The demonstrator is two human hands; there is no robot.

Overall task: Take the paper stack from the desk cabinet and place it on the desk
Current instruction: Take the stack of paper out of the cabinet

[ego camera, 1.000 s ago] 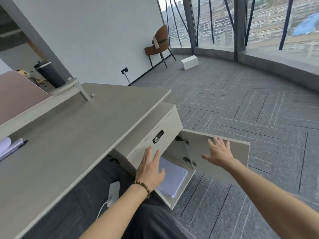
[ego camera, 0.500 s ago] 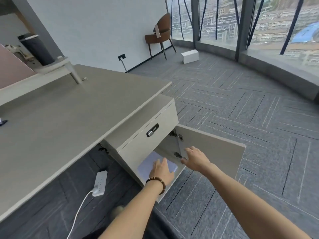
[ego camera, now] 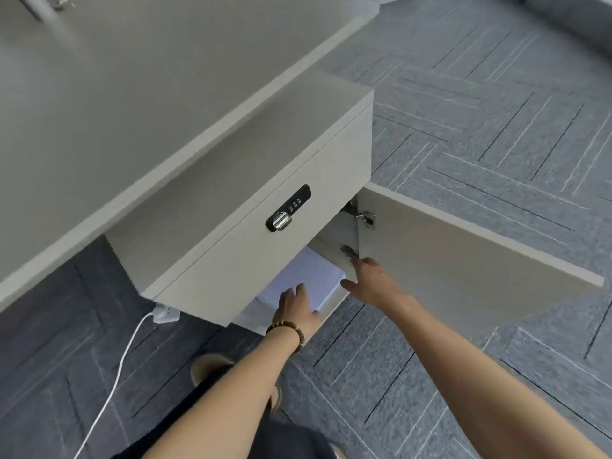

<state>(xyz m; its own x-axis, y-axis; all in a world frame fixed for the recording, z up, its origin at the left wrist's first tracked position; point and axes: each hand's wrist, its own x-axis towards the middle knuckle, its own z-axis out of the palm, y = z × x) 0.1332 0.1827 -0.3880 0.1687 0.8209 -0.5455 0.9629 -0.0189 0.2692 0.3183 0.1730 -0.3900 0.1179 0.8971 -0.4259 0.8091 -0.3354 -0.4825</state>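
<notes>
The stack lies inside the cabinet, door open. Left hand rests flat on it; right hand is spread beside. Grip both edges, lift level.

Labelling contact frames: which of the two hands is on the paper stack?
The left hand, with the bead bracelet, rests on the paper stack. The right hand sits open beside the stack's right edge, near the lower hinge.
</notes>
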